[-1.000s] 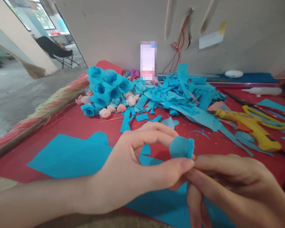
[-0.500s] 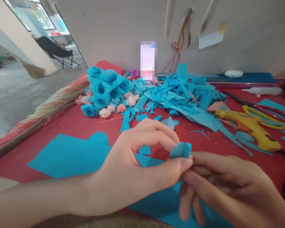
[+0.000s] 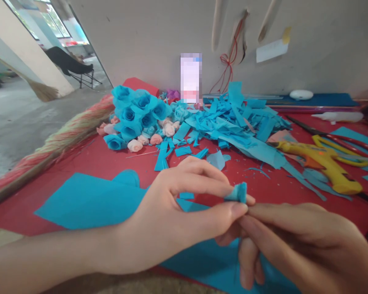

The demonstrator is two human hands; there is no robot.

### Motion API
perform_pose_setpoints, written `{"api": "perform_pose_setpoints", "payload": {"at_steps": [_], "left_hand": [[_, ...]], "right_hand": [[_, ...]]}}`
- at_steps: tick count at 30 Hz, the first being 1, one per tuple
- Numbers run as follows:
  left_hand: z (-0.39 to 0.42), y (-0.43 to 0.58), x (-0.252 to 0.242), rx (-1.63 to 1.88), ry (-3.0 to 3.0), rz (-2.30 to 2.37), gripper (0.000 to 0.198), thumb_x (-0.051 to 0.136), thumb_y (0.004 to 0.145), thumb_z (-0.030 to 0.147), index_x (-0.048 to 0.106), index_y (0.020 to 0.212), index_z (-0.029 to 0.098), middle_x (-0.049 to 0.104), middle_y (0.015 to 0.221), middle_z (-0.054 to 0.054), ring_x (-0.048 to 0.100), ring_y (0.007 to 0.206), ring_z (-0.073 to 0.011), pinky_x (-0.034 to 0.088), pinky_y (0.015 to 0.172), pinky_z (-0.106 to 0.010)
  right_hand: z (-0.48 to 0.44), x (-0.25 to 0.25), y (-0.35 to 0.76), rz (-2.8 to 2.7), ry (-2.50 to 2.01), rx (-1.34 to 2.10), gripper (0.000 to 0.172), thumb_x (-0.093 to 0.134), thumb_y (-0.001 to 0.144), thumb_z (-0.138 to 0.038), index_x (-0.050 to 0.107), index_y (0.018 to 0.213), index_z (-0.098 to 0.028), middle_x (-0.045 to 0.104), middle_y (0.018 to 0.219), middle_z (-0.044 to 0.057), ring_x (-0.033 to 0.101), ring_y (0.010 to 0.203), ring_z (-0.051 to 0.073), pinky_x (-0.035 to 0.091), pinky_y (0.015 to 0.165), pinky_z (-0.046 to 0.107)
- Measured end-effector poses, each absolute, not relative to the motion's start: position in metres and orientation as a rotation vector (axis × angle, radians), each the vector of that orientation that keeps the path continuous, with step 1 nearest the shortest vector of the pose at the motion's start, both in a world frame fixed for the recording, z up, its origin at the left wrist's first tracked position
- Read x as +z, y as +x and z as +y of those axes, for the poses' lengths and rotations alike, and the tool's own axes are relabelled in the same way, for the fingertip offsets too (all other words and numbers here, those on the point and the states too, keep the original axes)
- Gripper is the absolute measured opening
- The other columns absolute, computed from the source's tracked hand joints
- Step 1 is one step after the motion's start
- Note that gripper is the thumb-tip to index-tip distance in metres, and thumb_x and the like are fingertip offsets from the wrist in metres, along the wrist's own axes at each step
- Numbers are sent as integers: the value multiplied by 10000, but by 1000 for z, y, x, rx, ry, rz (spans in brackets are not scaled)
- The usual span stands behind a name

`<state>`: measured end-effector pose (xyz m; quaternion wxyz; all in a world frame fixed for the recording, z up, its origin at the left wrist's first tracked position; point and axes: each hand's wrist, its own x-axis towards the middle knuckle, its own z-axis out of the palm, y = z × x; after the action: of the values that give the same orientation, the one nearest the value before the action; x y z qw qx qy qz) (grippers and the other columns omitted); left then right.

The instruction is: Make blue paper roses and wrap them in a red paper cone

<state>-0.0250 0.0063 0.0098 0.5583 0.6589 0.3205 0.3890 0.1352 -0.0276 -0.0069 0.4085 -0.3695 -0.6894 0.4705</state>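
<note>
The small blue paper piece point(image 3: 240, 192) is up off the counter point(image 3: 101, 165), at the tip of the left hand point(image 3: 162, 212). That grip is narrow: thumb and forefinger pinch the paper, which pokes up between them. From the left palm it lies between 2 and 3 o'clock; from the middle of the right hand point(image 3: 313, 237), at about 10 o'clock. The left hand is the nearer, since its fingertips hold the piece directly.

The right grip is narrow too, its thumb and forefinger brought together just below the paper at about 5 o'clock, touching or nearly touching the left thumb. Whether they hold anything there I cannot tell. The visible paper runs roughly from 8 to 2 o'clock, with a folded or rolled edge standing near upright on its right; its lower end is hidden behind the thumb.

From the piece, a blue sheet point(image 3: 88, 200) spreads at 9 o'clock, blue paper roses point(image 3: 135, 114) cluster at 10, paper scraps point(image 3: 230, 118) heap up at 12, and a yellow glue gun point(image 3: 325, 163) lies between 2 and 3.
</note>
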Motion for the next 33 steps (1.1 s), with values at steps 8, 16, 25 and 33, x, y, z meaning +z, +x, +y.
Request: {"api": "perform_pose_setpoints", "payload": {"at_steps": [8,16,25,33], "left_hand": [[8,-26,10,852,1533,768,124,601,718,145,685,747,233,564,754,17,503,783,-121,412,748,-262],[8,-26,12,826,1466,804,107,612,713,188,681,631,197,541,674,19,478,679,-100,406,642,-241],[9,-27,10,768,1416,730,76,602,737,228,671,769,226,567,772,26,523,757,-104,397,802,-258],[10,-25,9,800,1510,858,92,625,712,257,660,652,196,544,692,35,442,668,-80,378,649,-222]], "right_hand": [[-31,-8,138,-1769,-944,1041,258,465,802,-89,633,785,-284,584,479,-99,557,383,52,473,449,68],[-31,3,133,-1858,-1088,1030,241,424,817,-91,614,685,-156,540,434,-39,525,358,42,420,411,49],[-30,-5,135,-1870,-1116,911,237,431,814,-146,560,621,-193,493,399,-61,520,375,62,442,424,98],[-24,-3,134,-1981,-1067,589,324,419,793,-126,612,536,-170,531,415,-38,406,271,15,330,311,102]]}}
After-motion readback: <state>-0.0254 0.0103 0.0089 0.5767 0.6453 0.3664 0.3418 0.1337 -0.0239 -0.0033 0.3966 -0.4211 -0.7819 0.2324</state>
